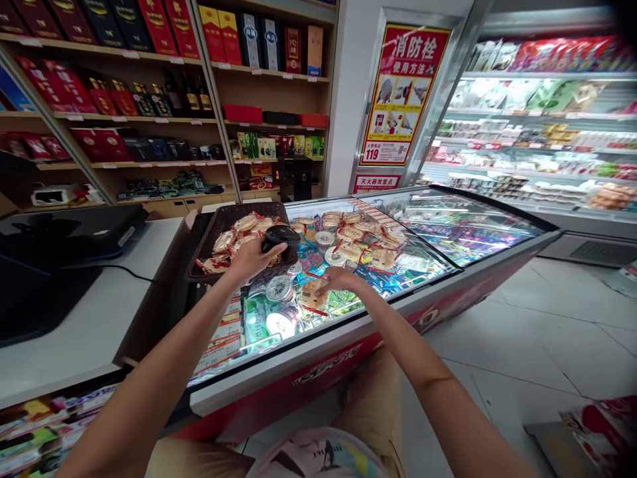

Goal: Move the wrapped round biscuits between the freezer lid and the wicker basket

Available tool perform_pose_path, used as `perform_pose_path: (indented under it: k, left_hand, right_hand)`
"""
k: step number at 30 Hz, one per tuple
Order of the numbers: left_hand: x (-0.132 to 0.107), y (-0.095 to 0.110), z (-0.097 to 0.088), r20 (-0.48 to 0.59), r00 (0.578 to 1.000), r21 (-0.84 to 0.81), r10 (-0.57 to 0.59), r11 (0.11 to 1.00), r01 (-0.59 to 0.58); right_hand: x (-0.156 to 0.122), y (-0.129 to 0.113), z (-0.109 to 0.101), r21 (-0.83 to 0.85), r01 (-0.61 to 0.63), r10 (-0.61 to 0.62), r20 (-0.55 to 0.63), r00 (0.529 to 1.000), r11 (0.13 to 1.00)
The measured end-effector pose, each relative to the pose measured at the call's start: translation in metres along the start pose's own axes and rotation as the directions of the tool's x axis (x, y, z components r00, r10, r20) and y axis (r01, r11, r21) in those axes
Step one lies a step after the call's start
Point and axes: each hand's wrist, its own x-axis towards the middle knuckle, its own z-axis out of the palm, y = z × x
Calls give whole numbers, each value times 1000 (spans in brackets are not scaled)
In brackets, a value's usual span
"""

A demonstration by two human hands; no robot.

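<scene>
Left hand point(253, 260): what is its state?

It is closed round a black handheld barcode scanner point(279, 238). The fingers wrap the body of the unit, which is held above the near edge of the basket.

Right hand point(334, 280): what is its state?

The fingers extend forward, with the fingertips point(318, 287) on a round sealed packet point(314, 293). A pinch cannot be confirmed from this view.

Where is that packet relative to the scanner?

It lies near the scanner but not touching it, on the chest freezer point(328, 372) with the glass lid point(423, 229). Whether it rests on or under the glass cannot be determined.

What surrounds the two hands?

A dark woven basket point(253, 209) sits at the freezer's left end, holding more round packets point(223, 242) with red ties. Similar packets lie across the freezer.

And farther out?

To the left is a white counter point(94, 299) bearing a black case point(64, 236). Behind it stand wooden shelves point(124, 60) of boxed goods. Ahead is a red-framed fire hydrant instruction poster point(405, 96), and to the right is a lit refrigerated display case point(527, 113).
</scene>
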Motion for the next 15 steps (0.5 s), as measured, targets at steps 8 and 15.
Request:
perform_pose_path:
  k: [8, 15]
  left_hand:
    - [-5, 5, -8, 0, 1000, 43, 12, 999, -12]
    - [-8, 6, -25, -49, 999, 14, 4, 1000, -3]
  right_hand:
    - [-3, -4, -33, 552, -29, 67, -49, 997, 834]
    - [11, -54, -55, 718, 59, 213, -283, 935, 693]
